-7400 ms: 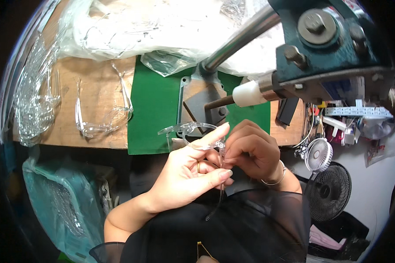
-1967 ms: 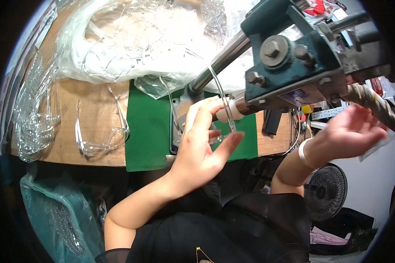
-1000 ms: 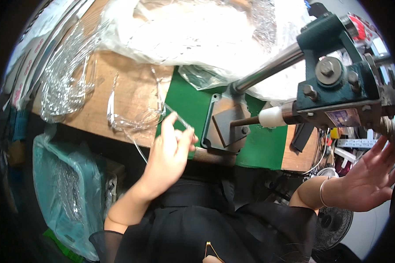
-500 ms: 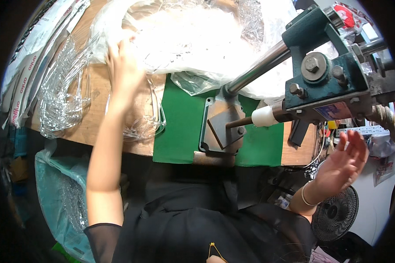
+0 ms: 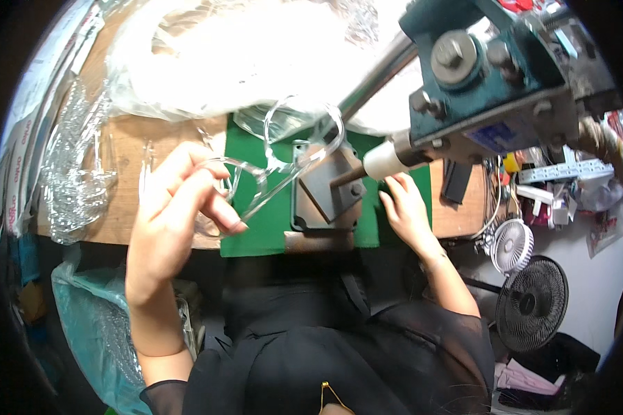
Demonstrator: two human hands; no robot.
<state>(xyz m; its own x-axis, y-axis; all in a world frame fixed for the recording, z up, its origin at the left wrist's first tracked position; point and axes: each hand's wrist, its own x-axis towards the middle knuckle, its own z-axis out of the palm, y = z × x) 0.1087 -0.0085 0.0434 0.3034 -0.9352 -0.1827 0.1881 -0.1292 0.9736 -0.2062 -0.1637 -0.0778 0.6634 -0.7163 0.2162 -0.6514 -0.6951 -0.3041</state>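
Note:
My left hand (image 5: 176, 207) is closed on a clear plastic eyeglass frame (image 5: 278, 164), gripping it by one rim end between thumb and fingers. The frame hangs tilted above the green mat (image 5: 253, 232), its other rim reaching toward the press base (image 5: 325, 151). Resting low over the mat's right side, my right hand (image 5: 410, 218) has thumb and fingers apart, just beside the white collar (image 5: 386, 160) of the press. Nothing shows in it, though its fingertips are partly hard to make out. The steel rod (image 5: 346, 175) comes down onto a dark square plate (image 5: 325, 190).
The green press head (image 5: 488, 90) overhangs the right side. A brightly lit plastic bag (image 5: 166, 90) spreads across the back. Clear frames lie heaped (image 5: 83, 166) on the wooden table's left. A teal bag (image 5: 83, 297) hangs below; two fans (image 5: 533, 304) stand at right.
My left hand has come back from the bag, and now carries a clear eyeglass frame over the mat. My right hand has moved left from beyond the table to beside the press base.

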